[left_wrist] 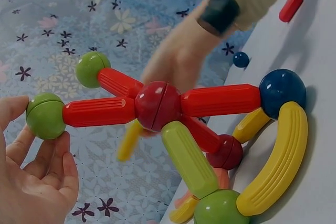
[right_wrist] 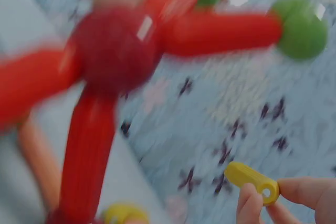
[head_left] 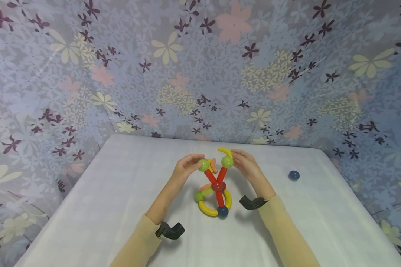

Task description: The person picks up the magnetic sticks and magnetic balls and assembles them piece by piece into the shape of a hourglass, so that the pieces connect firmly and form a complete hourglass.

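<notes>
A figure of plastic rods and balls stands on the white table, with a dark red ball (head_left: pixel 218 186) at its middle. Red rods (left_wrist: pixel 100 111) run from that ball up to two green balls. My left hand (head_left: pixel 185 165) pinches the upper left green ball (left_wrist: pixel 46 116) between thumb and fingers. Close by the other upper green ball (head_left: pixel 227 161), my right hand (head_left: pixel 246 163) pinches a yellow curved rod (right_wrist: pixel 252 179). Curved yellow rods (head_left: pixel 208 210), a blue ball (head_left: pixel 222 211) and a lower green ball (head_left: pixel 198 196) form the base ring.
Off to the right on the white tabletop (head_left: pixel 320 215) lies a loose blue ball (head_left: pixel 294 175). A loose red rod (left_wrist: pixel 291 7) shows in the left wrist view. A flower-patterned cloth (head_left: pixel 200 74) rises behind the table's far edge.
</notes>
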`<state>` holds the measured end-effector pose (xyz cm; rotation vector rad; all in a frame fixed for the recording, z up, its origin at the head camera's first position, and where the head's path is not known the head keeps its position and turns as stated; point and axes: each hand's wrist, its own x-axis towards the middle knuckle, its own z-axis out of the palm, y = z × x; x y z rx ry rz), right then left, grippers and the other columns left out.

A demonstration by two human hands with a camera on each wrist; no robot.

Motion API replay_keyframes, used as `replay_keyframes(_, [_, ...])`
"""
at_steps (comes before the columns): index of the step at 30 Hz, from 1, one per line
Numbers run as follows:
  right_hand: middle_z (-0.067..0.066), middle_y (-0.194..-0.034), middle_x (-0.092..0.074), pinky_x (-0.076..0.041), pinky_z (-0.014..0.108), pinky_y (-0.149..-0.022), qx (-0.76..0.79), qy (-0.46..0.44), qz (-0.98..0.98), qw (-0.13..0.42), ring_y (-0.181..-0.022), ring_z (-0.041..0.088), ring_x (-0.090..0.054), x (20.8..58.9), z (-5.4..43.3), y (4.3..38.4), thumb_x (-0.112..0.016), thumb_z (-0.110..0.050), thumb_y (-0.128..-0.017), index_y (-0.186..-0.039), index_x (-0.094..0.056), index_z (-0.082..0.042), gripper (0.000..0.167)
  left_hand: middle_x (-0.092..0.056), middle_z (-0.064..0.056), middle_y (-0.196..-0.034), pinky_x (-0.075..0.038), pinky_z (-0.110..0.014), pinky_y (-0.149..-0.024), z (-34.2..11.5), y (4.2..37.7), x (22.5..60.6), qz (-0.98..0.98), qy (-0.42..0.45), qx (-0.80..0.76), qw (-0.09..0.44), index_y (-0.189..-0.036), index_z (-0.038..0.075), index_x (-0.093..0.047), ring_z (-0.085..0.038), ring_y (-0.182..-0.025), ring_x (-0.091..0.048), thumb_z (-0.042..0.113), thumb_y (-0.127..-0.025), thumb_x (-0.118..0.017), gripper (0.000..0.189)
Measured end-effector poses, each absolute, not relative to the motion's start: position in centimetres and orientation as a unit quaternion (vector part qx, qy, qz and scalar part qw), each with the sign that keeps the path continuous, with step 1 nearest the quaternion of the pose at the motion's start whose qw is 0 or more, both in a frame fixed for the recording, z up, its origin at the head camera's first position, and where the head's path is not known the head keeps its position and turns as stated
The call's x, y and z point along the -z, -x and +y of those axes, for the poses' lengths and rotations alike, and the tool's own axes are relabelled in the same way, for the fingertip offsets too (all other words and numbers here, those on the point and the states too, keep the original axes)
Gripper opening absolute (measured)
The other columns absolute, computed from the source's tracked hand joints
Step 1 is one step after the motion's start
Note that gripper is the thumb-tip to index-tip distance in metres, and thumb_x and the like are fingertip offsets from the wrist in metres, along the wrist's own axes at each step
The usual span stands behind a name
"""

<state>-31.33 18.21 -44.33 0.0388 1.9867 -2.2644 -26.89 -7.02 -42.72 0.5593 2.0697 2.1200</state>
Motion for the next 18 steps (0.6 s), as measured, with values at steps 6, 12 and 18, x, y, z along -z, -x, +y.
replay_keyframes(6, [-0.010, -0.094, -0.062, -0.047, 0.021, -0.084, 0.740, 0.029, 0.665, 0.098, -0.086, 0.004, -0.061, 41.0, 16.7, 29.7, -0.048, -0.019, -0.099, -0.138, -0.039, 0.003, 0.046, -0.055, -0.018, -0.127, -0.044, -0.033, -0.100, -7.0, 26.8, 42.8, 0.678, -0.184, -0.710, 0.053, -0.131, 0.006, -0.053, -0.010, -0.102, -0.056, 0.013, -0.092, -0.058, 0.040])
replay_keyframes(12, [-0.007, -0.092, -0.062, -0.044, 0.026, -0.085, 0.725, 0.051, 0.676, 0.123, -0.087, 0.009, -0.059, 38.7, 15.1, 28.6, -0.049, -0.020, -0.097, -0.134, -0.045, 0.004, 0.045, -0.056, -0.008, -0.116, -0.045, -0.030, -0.098, -7.0, 26.8, 42.6, 0.675, -0.163, -0.717, 0.052, -0.136, 0.010, -0.048, -0.010, -0.100, -0.057, 0.015, -0.091, -0.059, 0.046])
replay_keyframes(18, [-0.007, -0.088, -0.063, -0.047, 0.023, -0.083, 0.711, 0.064, 0.688, 0.134, -0.084, 0.008, -0.059, 38.4, 15.1, 28.2, -0.046, -0.016, -0.097, -0.127, -0.050, 0.003, 0.035, -0.058, -0.006, -0.111, -0.045, -0.035, -0.100, -6.9, 27.0, 42.6, 0.678, -0.164, -0.715, 0.057, -0.138, 0.012, -0.045, -0.011, -0.100, -0.058, 0.016, -0.091, -0.059, 0.049])
